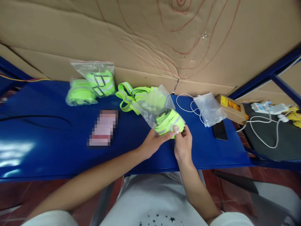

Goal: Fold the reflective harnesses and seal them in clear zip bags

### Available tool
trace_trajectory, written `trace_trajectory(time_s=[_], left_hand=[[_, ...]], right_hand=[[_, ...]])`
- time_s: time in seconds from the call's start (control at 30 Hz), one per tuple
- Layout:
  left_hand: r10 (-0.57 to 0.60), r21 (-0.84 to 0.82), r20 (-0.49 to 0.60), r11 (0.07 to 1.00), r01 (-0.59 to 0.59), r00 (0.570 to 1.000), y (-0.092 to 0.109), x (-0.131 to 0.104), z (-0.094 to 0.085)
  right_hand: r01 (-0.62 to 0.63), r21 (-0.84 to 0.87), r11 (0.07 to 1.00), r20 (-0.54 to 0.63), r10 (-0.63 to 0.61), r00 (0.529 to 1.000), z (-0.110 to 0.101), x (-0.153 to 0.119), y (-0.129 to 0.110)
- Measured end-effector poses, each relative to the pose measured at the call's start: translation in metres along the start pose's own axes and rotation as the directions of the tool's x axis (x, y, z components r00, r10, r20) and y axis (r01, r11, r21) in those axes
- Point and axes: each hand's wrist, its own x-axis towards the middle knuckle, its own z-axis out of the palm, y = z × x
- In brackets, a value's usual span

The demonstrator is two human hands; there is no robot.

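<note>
Both hands are closed around one coiled reflective strap (172, 121), neon yellow-green with a silver-grey stripe, above the front part of the table. My left hand (154, 141) grips its left and lower side, with the thumb along the front. At the right end, my right hand (183, 141) pinches it, thumb on the front face and fingers behind. A clear plastic bag (157, 102) lies just behind the coil, and whether it touches the coil I cannot tell. Partly under that bag is a loose heap of the same strap (127, 97).
Packed bags of strap (101, 83) stand at the back left of the blue table (141, 153). A phone with a pixelated screen (103, 128) lies left. To the right are empty clear bags (209, 108), a dark phone (220, 130), a cardboard box (231, 108) and white cables (185, 105).
</note>
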Motion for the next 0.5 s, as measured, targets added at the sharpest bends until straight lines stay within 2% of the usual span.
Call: trace_trajectory(time_s=[0.07, 0.13, 0.27, 0.37, 0.5], left_hand=[[0.0, 0.003, -0.003, 1.0, 0.0, 1.0, -0.006, 0.001, -0.001], [-0.025, 0.006, 0.005, 1.0, 0.025, 1.0, -0.008, 0.003, -0.004], [-0.076, -0.016, 0.02, 0.997, 0.077, 0.997, -0.001, 0.005, -0.009], [-0.054, -0.045, 0.009, 0.997, 0.055, 0.998, 0.004, 0.003, -0.007], [-0.044, -0.002, 0.036, 0.999, 0.045, 0.998, 0.002, -0.005, 0.001]], right_hand=[[-0.004, 0.027, 1.0, -0.054, 0.005, 0.999, 0.008, -0.002, 0.001], [-0.026, 0.026, 0.999, -0.039, 0.027, 0.999, 0.012, -0.004, 0.001], [-0.043, -0.001, 0.999, 0.147, 0.042, 0.988, 0.004, -0.008, -0.008], [-0.028, -0.009, 1.0, 0.264, 0.029, 0.964, -0.01, -0.009, -0.018], [-0.227, 0.1, 0.969, 0.344, 0.181, 0.922, -0.02, -0.012, -0.028]])
